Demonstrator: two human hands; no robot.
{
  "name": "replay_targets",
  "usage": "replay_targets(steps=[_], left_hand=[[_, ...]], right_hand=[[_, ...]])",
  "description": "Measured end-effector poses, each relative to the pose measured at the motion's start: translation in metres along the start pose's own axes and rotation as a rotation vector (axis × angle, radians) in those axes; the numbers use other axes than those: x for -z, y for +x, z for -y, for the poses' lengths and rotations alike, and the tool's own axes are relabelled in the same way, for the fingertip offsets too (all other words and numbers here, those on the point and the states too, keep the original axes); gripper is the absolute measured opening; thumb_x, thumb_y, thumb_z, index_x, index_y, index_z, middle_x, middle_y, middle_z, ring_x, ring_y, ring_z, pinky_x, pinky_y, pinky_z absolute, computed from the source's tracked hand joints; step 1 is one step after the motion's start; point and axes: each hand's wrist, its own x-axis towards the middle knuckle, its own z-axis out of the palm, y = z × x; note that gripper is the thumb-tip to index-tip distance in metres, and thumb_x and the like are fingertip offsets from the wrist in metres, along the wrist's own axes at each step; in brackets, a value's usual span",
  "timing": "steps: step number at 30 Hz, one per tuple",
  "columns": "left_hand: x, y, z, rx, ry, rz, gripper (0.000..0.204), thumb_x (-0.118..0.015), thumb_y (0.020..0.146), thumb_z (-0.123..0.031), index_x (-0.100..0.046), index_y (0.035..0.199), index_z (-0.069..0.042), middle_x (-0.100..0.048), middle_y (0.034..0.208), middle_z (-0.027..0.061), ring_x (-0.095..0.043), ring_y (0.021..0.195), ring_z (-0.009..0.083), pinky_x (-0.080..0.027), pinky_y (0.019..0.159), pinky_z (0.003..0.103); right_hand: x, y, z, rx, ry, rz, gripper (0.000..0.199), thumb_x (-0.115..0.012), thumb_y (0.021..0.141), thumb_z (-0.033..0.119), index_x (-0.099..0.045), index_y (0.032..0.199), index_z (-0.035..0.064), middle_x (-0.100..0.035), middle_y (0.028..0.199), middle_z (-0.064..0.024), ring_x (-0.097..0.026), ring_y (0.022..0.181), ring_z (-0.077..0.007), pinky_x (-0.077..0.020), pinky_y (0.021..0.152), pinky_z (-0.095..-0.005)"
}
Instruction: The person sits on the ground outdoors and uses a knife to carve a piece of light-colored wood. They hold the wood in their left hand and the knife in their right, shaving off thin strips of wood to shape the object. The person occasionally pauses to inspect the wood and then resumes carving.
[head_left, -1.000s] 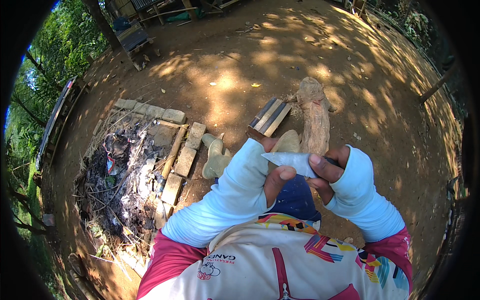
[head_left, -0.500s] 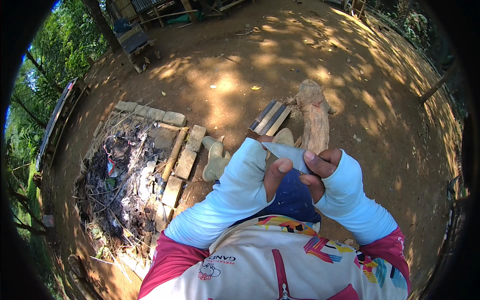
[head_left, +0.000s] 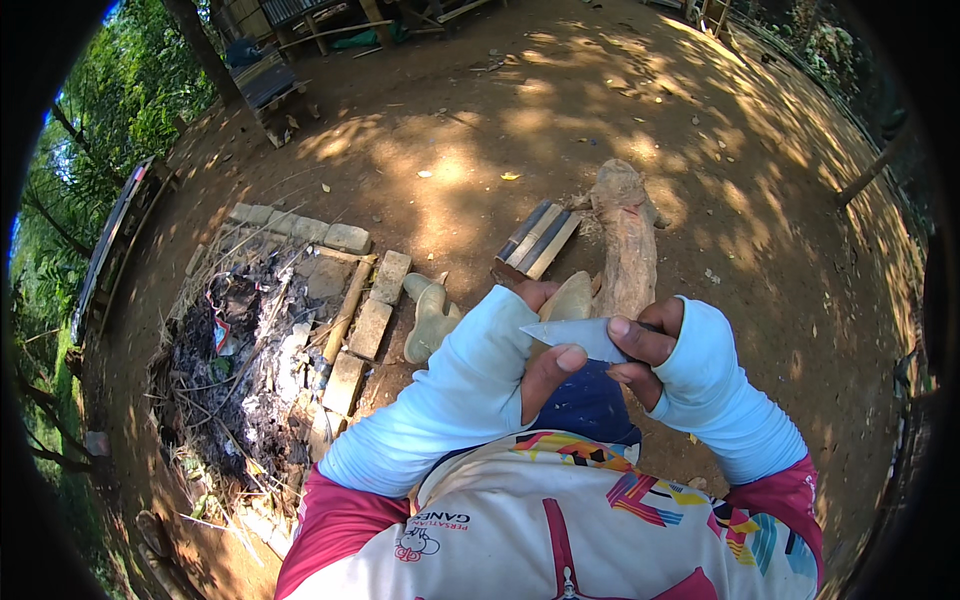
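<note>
Left to right in front of your body: your left hand (head_left: pixel 543 380) has its thumb and fingers spread, just beside the tip of one grey, tapering metal-bladed knife (head_left: pixel 580 336); whether the thumb touches the blade, you cannot tell from this angle. The knife is held above the ground (head_left: pixel 760 300), between your two hands, and its blade extends leftward from your right hand (head_left: pixel 645 345), long axis nearly level across the view. The right hand is the nearer, pinching the knife between thumb and fingers at the handle end; the left borders only the pointed end. Counted from left to right on the ground, you have one grey-white, twig-strewn ash bed (head_left: pixel 240 350); one tan, round wooden pole (head_left: pixel 350 310) along its right side; beside that, at least three pale, rectangular blocks (head_left: pixel 372 328), with more along the far edge, too merged to count; at least one beige, smooth boot (head_left: pixel 432 325), perhaps with another behind it; one dark-and-pale striped, slatted wooden piece (head_left: pixel 540 238); a further beige boot (head_left: pixel 571 298) beyond the blade; and one brown, knobbed wooden log (head_left: pixel 628 245), its long axis running away from you.
</note>
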Motion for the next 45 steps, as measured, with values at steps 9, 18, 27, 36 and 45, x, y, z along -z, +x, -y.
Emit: replay_targets(steps=[9,18,27,36,45], left_hand=[[-0.008,-0.002,0.013,-0.081,0.024,-0.094,0.040,-0.063,0.094,-0.019,-0.053,0.124,0.005,-0.061,0.100,0.0202,-0.062,0.089,0.0295,-0.049,0.080,0.037],[-0.010,0.000,0.011,-0.001,-0.091,-0.089,0.041,-0.064,0.094,-0.018,-0.051,0.125,0.005,-0.062,0.099,0.0161,-0.062,0.087,0.0242,-0.050,0.077,0.033],[-0.011,0.002,0.018,-0.029,0.067,-0.158,0.030,-0.063,0.094,-0.014,-0.054,0.117,0.004,-0.064,0.095,0.0147,-0.063,0.082,0.0215,-0.050,0.073,0.032],[-0.010,0.004,0.018,0.064,0.006,-0.140,0.035,-0.060,0.097,-0.020,-0.052,0.122,0.002,-0.064,0.097,0.0140,-0.061,0.085,0.0226,-0.048,0.077,0.032],[0.002,0.003,0.007,0.033,-0.032,0.025,0.048,-0.062,0.095,-0.026,-0.047,0.130,0.003,-0.060,0.105,0.0178,-0.060,0.094,0.0246,-0.046,0.085,0.034]], right_hand=[[-0.006,0.000,0.004,0.014,-0.034,-0.051,0.049,-0.082,0.074,0.022,-0.065,0.119,0.0152,-0.055,0.061,-0.0041,-0.051,0.045,-0.0206,-0.0373,0.039,-0.0348],[-0.009,0.003,0.002,0.002,-0.040,-0.066,0.052,-0.084,0.072,0.021,-0.065,0.120,0.0140,-0.056,0.063,-0.0044,-0.053,0.047,-0.0204,-0.0390,0.041,-0.0350],[-0.017,-0.001,0.005,-0.078,-0.063,-0.091,0.049,-0.083,0.073,0.020,-0.067,0.119,0.0156,-0.056,0.065,-0.0052,-0.054,0.049,-0.0209,-0.0400,0.042,-0.0348],[-0.030,-0.002,0.007,-0.142,0.041,-0.158,0.049,-0.083,0.073,0.018,-0.067,0.119,0.0142,-0.057,0.068,-0.0064,-0.054,0.050,-0.0228,-0.0419,0.044,-0.0360],[-0.011,0.000,-0.005,-0.033,0.051,-0.023,0.046,-0.082,0.075,0.026,-0.067,0.118,0.0148,-0.057,0.065,-0.0057,-0.054,0.049,-0.0225,-0.0412,0.044,-0.0361]])
